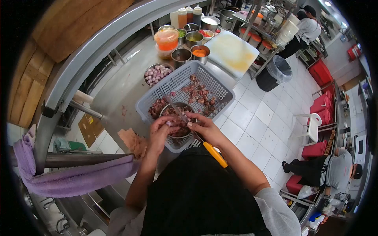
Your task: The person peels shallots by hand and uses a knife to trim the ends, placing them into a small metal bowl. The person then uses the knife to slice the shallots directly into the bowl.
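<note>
Both hands are over a metal bowl (180,133) of reddish-purple onion skins inside a grey perforated basket (224,87). My left hand (159,131) has its fingers closed round a small purple onion (169,123) above the bowl. My right hand (204,128) is pinched on a knife; its blade (176,109) points up and left, and its yellow handle (215,153) lies below the hand, near my wrist. More peelings (197,92) lie in the basket. A metal bowl of small purple onions (158,74) stands beside the basket's upper left.
Behind the basket are metal containers (181,56), an orange-lidded tub (166,39), squeeze bottles (189,16) and a white cutting board (232,52). A purple towel (82,179) hangs on a rail at left. Two people (309,31) work further off, right.
</note>
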Demonstrator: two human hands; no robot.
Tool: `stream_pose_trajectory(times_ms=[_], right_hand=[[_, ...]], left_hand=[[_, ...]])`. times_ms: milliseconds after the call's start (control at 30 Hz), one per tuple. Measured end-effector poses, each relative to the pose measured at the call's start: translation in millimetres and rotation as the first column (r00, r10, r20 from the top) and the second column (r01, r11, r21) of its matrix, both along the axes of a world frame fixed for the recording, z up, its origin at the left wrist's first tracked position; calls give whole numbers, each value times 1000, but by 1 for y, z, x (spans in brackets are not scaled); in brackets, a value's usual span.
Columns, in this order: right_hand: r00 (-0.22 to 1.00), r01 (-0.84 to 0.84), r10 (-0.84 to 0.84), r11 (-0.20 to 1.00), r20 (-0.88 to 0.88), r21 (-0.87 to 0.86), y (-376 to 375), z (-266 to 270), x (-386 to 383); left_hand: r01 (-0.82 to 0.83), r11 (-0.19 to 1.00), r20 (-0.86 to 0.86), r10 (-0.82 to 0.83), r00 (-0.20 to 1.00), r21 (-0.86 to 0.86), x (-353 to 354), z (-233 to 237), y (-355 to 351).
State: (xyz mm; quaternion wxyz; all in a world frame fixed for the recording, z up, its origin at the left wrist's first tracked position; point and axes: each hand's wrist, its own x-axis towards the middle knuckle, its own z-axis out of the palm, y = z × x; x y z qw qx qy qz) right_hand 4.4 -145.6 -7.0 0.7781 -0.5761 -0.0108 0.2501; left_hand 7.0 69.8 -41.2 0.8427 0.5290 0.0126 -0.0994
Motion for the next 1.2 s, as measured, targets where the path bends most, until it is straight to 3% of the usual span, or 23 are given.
stream_pose_trajectory(times_ms=[33, 67, 133, 167, 233, 367, 433, 467, 533, 567, 633, 767, 833, 933, 1067, 1133, 1167, 1200], right_hand=[[999, -13, 10, 996, -46, -83, 1, -4, 1], [999, -14, 11, 996, -47, -82, 1, -12, 1], [998, -9, 4, 997, -56, -80, 2, -21, 4], [998, -15, 11, 997, -56, -80, 1, -25, 5], [998, 41, -42, 999, -37, -26, -2, -25, 5], [987, 73, -73, 997, -142, -4, -12, -17, 3], [982, 91, -93, 996, -165, -16, -17, -14, 0], [981, 97, -98, 995, -168, -14, -21, -14, -2], [979, 89, -82, 996, -188, 28, -31, -15, -6], [979, 91, -84, 995, -188, 30, -35, -14, -8], [973, 133, -117, 988, -197, 73, -44, -11, -12], [970, 158, -142, 985, -197, 69, -60, -4, -19], [962, 180, -170, 983, -211, 29, -65, 0, -21], [961, 183, -172, 983, -218, 30, -74, 4, -23], [952, 208, -191, 977, -238, 48, -83, 3, -22], [945, 239, -221, 970, -242, 48, -87, 4, -20], [945, 239, -220, 970, -244, 52, -88, 3, -18], [943, 252, -234, 967, -238, 46, -89, 1, -17]], left_hand=[[-23, 971, 44, 12, 999, 240, 3, -5, 7], [-23, 970, 43, 13, 999, 240, 3, -9, 14], [-33, 739, 189, -129, 973, 673, 4, -3, 20], [-38, 739, 190, -123, 974, 672, 4, -2, 18], [-142, 573, 342, -258, 903, 808, 3, 22, 8], [-193, 548, 433, -349, 831, 814, 16, 13, 2], [-63, 482, 250, -334, 909, 874, 21, 13, 2], [-58, 480, 246, -339, 908, 875, 23, 10, 2], [-252, 401, 416, -402, 816, 881, 25, -2, 3], [-251, 399, 415, -405, 815, 882, 26, -7, 5], [-386, 211, 436, -547, 715, 898, 28, -9, 5], [-260, 188, 321, -525, 788, 947, 25, 1, -7], [-109, 187, 190, -498, 846, 976, 26, 8, -11], [-201, 284, 330, -542, 773, 938, 31, -1, -8], [-292, 288, 408, -567, 716, 912, 31, 3, -5], [-183, 289, 306, -470, 828, 940, 30, 13, -6], [-182, 285, 303, -471, 828, 941, 35, 13, -5], [-177, 331, 300, -370, 879, 927, 42, 13, -3]])
